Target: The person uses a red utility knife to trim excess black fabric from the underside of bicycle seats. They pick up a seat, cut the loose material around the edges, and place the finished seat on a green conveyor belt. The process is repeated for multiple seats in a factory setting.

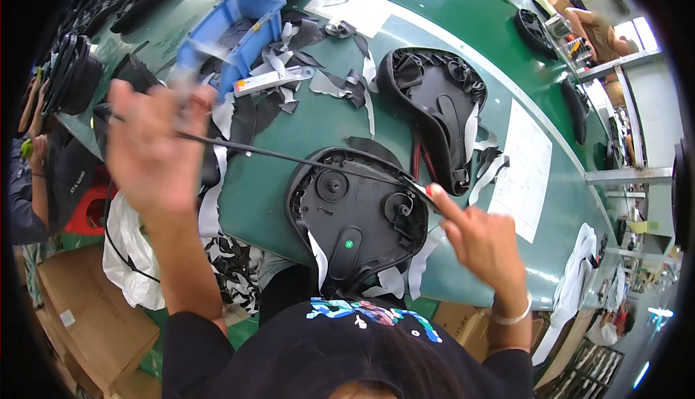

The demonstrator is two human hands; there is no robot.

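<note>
On the green table in front of me lies a black bicycle-saddle-like plastic seat shell (347,218), open side up, with round hubs inside. A black cord (282,158) stretches taut from my left hand (156,142) across the shell to its far right rim. My left hand is raised and smeared by motion, but the cord runs into its fingers and hangs on below it. My right hand (481,240) is closed at the shell's right rim on a small slim tool with a metal tip and a red part (428,190); its exact kind is unclear.
A second black seat shell (438,102) lies beyond, beside red-handled tool grips (420,156). A blue bin (232,37), fabric scraps (340,84) and a white-and-orange boxcutter-like item (274,79) are at far left. Paper sheets (521,174) lie right. Other people work nearby.
</note>
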